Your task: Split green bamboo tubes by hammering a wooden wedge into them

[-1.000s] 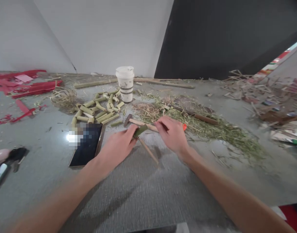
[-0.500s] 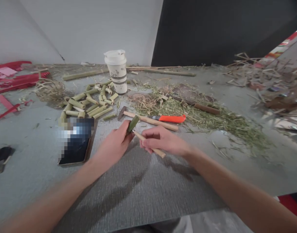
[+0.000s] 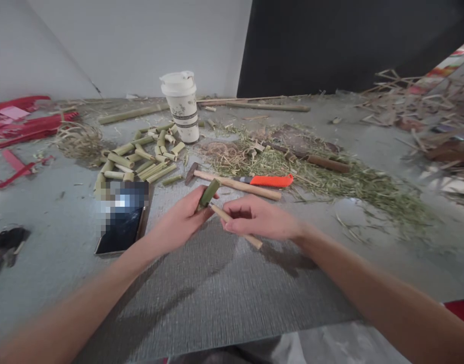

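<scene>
On the white lidded cup [image 3: 182, 114], dark bands and a scattered floral-looking print are carried around the side; script-like marks can be made out above the upper band, but they are too small to be read. The screen of the phone [image 3: 122, 227] is partly covered by pixelation, with a bright reflection caught on it.

A short bamboo piece [image 3: 209, 194] is held in the left hand [image 3: 180, 218], gripped between thumb and fingers and raised above the textured gray surface [image 3: 232, 298]. Its skin is seen as deep green and smooth, and it is tilted with the upper end to the right. By the right hand [image 3: 259, 217], a slim wooden-handled tool [image 3: 219, 212] is grasped, its pale handle slanted down to the right. Its small metal tip is directed at the lower end of the bamboo; whether contact is made cannot be told.

Just beyond the hands, a hammer [image 3: 250, 187] is laid with its head to the left, and an orange-handled tool [image 3: 271, 180] is placed behind its handle. Cut bamboo sections [image 3: 120, 161] are heaped behind the phone, and green shavings [image 3: 353, 187] are strewn to the right.
</scene>
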`<state>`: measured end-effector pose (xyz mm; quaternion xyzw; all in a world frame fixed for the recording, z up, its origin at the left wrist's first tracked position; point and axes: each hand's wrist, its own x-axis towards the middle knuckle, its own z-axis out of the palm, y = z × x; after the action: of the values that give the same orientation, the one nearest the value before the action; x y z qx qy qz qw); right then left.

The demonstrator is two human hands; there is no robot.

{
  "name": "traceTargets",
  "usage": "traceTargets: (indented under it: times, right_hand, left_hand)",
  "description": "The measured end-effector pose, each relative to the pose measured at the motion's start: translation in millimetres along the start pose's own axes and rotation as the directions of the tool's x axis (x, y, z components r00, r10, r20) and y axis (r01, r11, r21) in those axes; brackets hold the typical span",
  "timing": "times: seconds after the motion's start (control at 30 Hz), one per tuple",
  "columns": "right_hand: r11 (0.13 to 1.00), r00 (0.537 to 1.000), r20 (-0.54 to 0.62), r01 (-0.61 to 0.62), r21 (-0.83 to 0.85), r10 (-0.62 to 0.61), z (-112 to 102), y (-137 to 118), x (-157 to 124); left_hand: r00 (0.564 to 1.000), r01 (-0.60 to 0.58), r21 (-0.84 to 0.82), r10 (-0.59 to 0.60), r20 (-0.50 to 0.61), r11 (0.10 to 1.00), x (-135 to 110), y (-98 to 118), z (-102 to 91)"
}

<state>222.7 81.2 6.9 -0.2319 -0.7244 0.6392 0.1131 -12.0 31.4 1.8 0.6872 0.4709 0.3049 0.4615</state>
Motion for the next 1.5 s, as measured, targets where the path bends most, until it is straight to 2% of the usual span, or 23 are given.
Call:
traceTargets:
  times: [0.1, 0.17, 0.47, 0.8, 0.93, 1.07, 1.17, 1.27, 1.4, 1.5]
  right_hand:
    - [0.999, 1.000, 0.012, 0.018, -0.028, -0.018, -1.5, 0.1, -0.5]
    - [0.998, 1.000, 0.015, 0.020, -0.053, -0.019, -2.3, -0.2, -0.9]
    - [0.992, 0.999, 0.049, 0.030, -0.119, -0.024, -8.7, 1.7, -2.5]
    - [0.994, 0.997, 0.072, 0.039, -0.103, -0.032, -12.6, 6.2, -1.4]
    - [0.986, 0.999, -0.015, 0.048, -0.162, -0.051, -15.4, 5.5, 0.7]
    - [0.947, 0.969, -0.173, 0.117, -0.300, -0.174, -18.4, 5.8, 3.3]
    - [0.921, 0.956, -0.203, 0.124, -0.369, -0.210, -17.2, 5.4, 4.1]
    - [0.910, 0.950, -0.209, 0.133, -0.393, -0.230, -13.6, 3.9, 3.8]
    - [0.921, 0.956, -0.193, 0.140, -0.364, -0.222, -8.3, 0.5, 2.8]
    - [0.925, 0.952, -0.224, 0.116, -0.361, -0.207, -3.5, -2.3, 2.7]
  left_hand:
    - [0.994, 0.108, -0.090, -0.106, 0.029, 0.990, -1.3, 0.3, -0.2]
    - [0.990, 0.133, -0.123, -0.127, 0.055, 0.984, -2.0, 1.1, -0.2]
    - [0.990, 0.123, -0.290, -0.096, 0.106, 0.949, -1.3, 0.0, 1.8]
    - [0.986, 0.145, -0.336, -0.107, 0.130, 0.931, -2.2, -1.9, 1.3]
    - [0.990, 0.144, -0.294, -0.139, 0.040, 0.945, -2.1, -2.5, 1.0]
    - [0.983, 0.160, -0.547, -0.080, 0.166, 0.822, -5.4, -5.0, 3.3]
    - [0.973, 0.167, -0.644, -0.020, 0.229, 0.747, -8.1, -8.6, 5.3]
    - [0.977, 0.126, -0.691, 0.033, 0.213, 0.712, -8.0, -12.4, 6.6]
    - [0.982, 0.090, -0.686, 0.051, 0.182, 0.722, -5.7, -14.9, 7.7]
    - [0.993, 0.073, -0.614, -0.002, 0.116, 0.786, -4.9, -11.9, 7.6]
